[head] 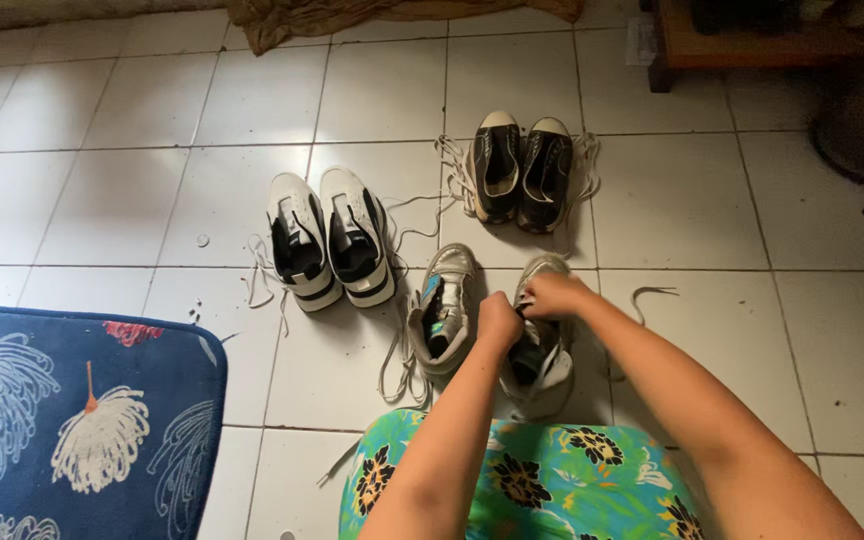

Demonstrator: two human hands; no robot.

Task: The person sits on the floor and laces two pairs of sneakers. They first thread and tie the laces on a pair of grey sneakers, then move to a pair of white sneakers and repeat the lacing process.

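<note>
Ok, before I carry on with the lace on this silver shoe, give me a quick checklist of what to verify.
1. Both hands on the shoe: left hand and right hand sit on the right silver high-top. Ok.
2. Lace pinched in the grip: fingertips hidden. Cannot tell.
3. Loose lace end lies free on the tile floor, clear of other shoes. Ok.
4. Other silver high-top laced: its laces trail loose on the floor. Not ok.
5. White sneakers and black sneakers tidy: laces spread on the tiles. Not ok.
</note>
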